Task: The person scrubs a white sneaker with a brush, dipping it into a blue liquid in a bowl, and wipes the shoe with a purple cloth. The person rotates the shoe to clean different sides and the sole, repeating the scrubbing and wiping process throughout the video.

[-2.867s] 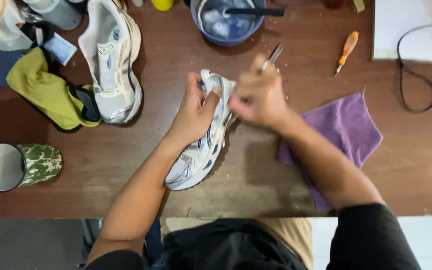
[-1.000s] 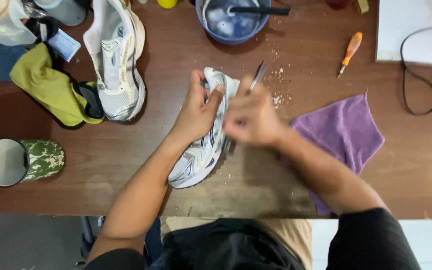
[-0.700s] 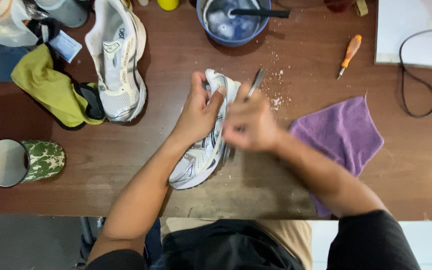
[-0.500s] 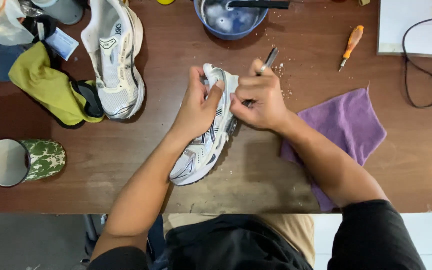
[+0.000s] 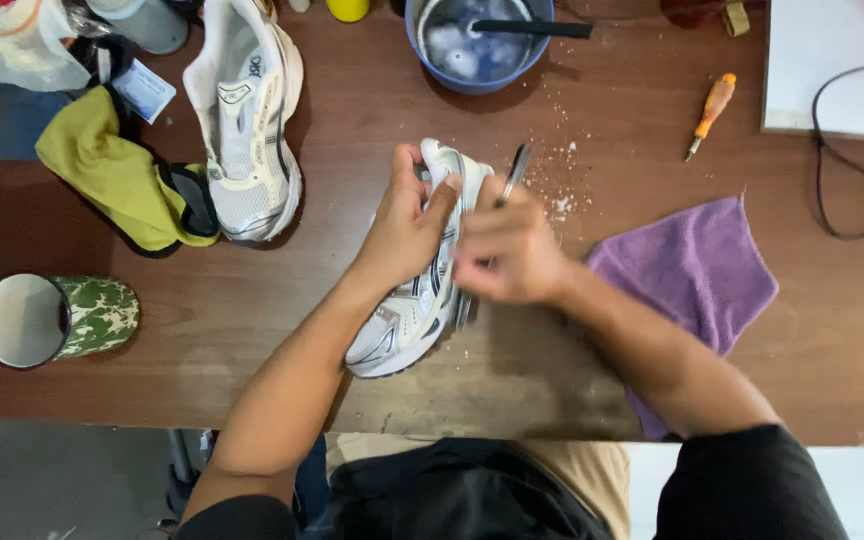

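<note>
Blue bowl (image 5: 422,62) with foamy water and black brush (image 5: 532,28)

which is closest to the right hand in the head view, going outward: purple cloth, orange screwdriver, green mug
From the right hand:
1. purple cloth, just to its right under the forearm.
2. orange screwdriver, farther up and right.
3. green mug, far left edge of the table.

Right hand (image 5: 507,252) motion-blurred, hiding the working end of its metal tool (image 5: 515,170); blue bowl (image 5: 542,62) cropped by top edge.
</note>
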